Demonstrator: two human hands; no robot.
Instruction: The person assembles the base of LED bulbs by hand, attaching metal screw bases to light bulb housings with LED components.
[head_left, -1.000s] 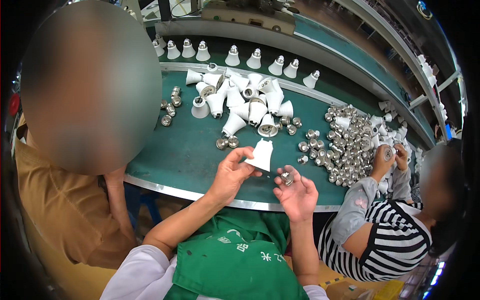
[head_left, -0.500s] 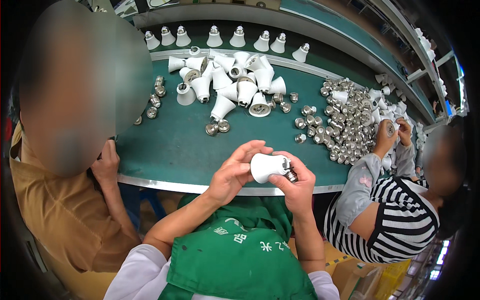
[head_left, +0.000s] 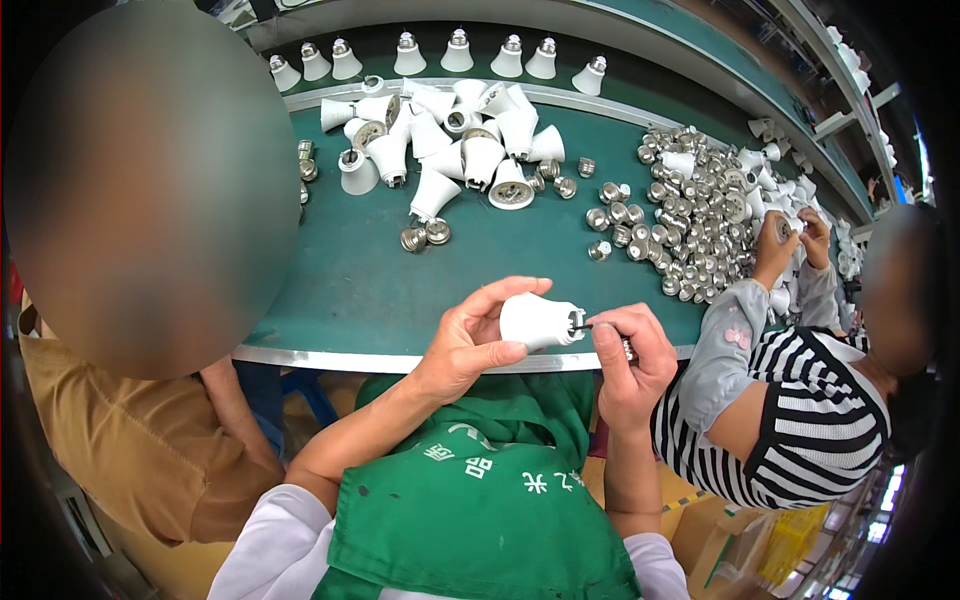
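My left hand point(head_left: 462, 347) is wrapped round a white bulb housing point(head_left: 535, 322), whose narrow end points right. Out of that end comes a short dark wire point(head_left: 580, 327), and the fingertips of my right hand point(head_left: 637, 362) are at it. A silvery metal screw cap point(head_left: 628, 348) is tucked in my right hand, mostly hidden by the fingers. Both hands are above the near edge of the green table point(head_left: 380, 300).
White bulb housings point(head_left: 435, 190) lie heaped beyond my hands, with loose caps beside them. A big pile of metal caps point(head_left: 690, 220) is to the right. Housings with caps point(head_left: 458, 52) stand in a row at the back. People sit on both sides; the right one point(head_left: 800, 235) handles a housing.
My right hand has moved right, off the housing, taking the cap along. The housing stays in my left hand, which now grips round it, and its narrow end shows.
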